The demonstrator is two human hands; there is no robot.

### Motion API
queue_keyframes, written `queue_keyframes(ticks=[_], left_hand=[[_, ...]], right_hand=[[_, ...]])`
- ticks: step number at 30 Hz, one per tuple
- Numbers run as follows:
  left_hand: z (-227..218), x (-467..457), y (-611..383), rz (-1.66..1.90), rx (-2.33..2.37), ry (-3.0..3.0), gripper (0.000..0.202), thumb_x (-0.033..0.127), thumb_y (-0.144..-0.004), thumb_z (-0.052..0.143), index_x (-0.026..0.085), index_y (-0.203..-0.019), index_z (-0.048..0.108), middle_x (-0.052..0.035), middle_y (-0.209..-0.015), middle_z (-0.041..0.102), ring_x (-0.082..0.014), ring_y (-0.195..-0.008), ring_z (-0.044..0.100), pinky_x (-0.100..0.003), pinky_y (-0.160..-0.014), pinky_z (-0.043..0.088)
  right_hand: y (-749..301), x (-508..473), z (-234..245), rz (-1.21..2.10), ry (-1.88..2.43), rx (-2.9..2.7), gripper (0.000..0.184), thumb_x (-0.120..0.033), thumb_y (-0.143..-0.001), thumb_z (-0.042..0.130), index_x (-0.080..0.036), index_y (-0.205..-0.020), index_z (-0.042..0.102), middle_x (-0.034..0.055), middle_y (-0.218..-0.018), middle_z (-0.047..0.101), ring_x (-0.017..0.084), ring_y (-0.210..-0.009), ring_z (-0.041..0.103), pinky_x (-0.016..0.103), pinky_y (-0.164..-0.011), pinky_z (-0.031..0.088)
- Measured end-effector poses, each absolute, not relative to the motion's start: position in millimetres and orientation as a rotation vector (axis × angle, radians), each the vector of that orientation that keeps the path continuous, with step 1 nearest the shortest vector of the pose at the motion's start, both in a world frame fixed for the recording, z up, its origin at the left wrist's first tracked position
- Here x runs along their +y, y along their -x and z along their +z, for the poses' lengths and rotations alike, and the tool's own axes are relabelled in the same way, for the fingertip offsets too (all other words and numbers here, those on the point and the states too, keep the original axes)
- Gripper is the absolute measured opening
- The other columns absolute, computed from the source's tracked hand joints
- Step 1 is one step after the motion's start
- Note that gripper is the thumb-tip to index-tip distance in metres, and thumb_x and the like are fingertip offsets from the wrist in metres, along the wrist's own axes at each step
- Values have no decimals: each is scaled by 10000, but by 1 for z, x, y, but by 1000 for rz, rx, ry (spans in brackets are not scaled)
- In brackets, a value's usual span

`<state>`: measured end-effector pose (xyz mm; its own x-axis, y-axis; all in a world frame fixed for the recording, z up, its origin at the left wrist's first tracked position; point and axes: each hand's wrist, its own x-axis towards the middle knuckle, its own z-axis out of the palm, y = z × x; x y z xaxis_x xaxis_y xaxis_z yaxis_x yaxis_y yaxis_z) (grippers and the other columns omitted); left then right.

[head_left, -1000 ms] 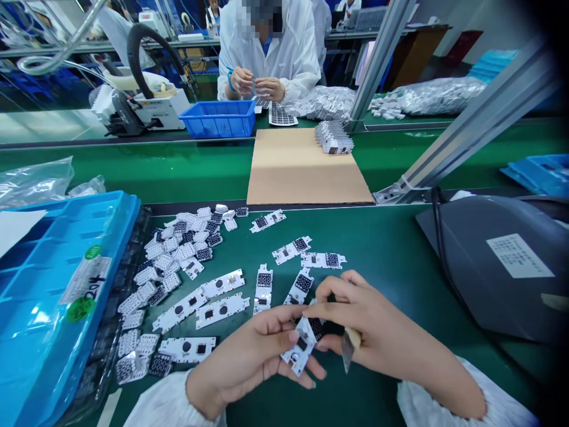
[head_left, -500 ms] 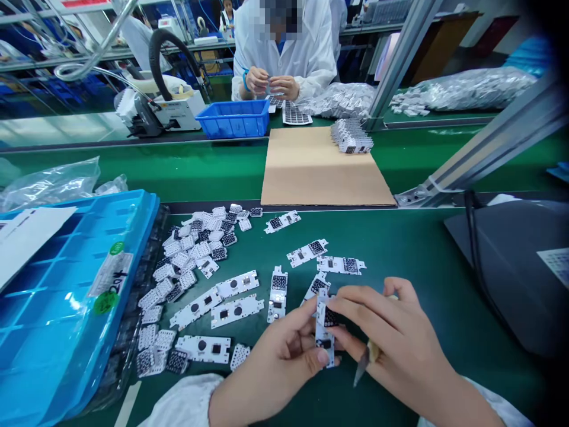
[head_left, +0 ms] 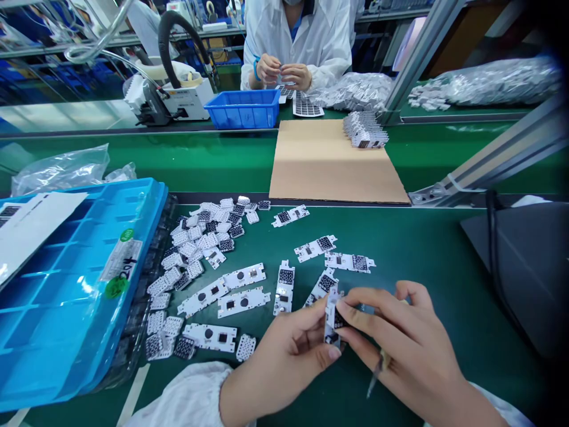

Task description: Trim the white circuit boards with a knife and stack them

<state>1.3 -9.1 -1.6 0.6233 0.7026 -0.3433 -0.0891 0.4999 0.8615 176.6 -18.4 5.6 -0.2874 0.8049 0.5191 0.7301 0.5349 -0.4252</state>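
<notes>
Both my hands pinch one small white circuit board strip [head_left: 331, 317] held on edge above the green mat. My left hand [head_left: 288, 356] grips its lower end between thumb and fingers. My right hand [head_left: 400, 338] grips the upper part with its fingertips and also carries a thin metal tool [head_left: 377, 375] tucked under the palm. Several similar white strips [head_left: 242, 299] lie flat just left of my hands, and a heap of small separated pieces [head_left: 200, 237] sits farther left.
A blue plastic tray [head_left: 66, 284] with labels lies at the left over black trays. A cardboard sheet [head_left: 333, 163] holding a stack of boards [head_left: 364, 130] rests on the conveyor. Opposite, a person in a white coat [head_left: 297, 41] handles parts beside a blue bin [head_left: 244, 110]. A grey machine cover [head_left: 528, 267] is at the right.
The strip has turned from tilted flat to standing on edge between my fingers. My view has drifted left and down, so everything on the bench appears shifted right.
</notes>
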Motion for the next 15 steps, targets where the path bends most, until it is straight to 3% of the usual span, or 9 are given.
queue_keyframes(ticks=[4,9,12,15], left_hand=[[-2,-8,0,580,719,-911,404,334,-833,588,216,-1218,549,-31,-850,556,-127,-746,490,-258,-730,398],[-12,-10,1,621,868,-961,287,450,-826,564,168,-859,518,22,-702,443,-87,-624,388,-216,-586,339],[-17,-12,-1,655,824,-877,275,445,-834,557,178,-875,502,0,-774,494,-113,-711,476,-253,-680,409],[-17,-12,-3,696,764,-729,279,427,-838,565,182,-957,506,-14,-827,547,-120,-759,536,-264,-709,444]], right_hand=[[-175,-17,4,55,1232,-2109,141,-65,-829,533,-181,-857,608,36,-895,662,108,-630,560,348,-696,273],[-171,-19,-2,54,1193,-2142,174,-102,-850,541,-226,-923,640,28,-885,631,41,-499,423,340,-682,267],[-171,-21,-3,143,1221,-2150,198,-187,-870,544,-250,-1047,608,34,-933,600,64,-551,477,347,-725,315],[-175,-20,-1,272,1292,-2129,371,-322,-845,581,-234,-1197,500,82,-1013,575,160,-755,565,325,-692,404]])
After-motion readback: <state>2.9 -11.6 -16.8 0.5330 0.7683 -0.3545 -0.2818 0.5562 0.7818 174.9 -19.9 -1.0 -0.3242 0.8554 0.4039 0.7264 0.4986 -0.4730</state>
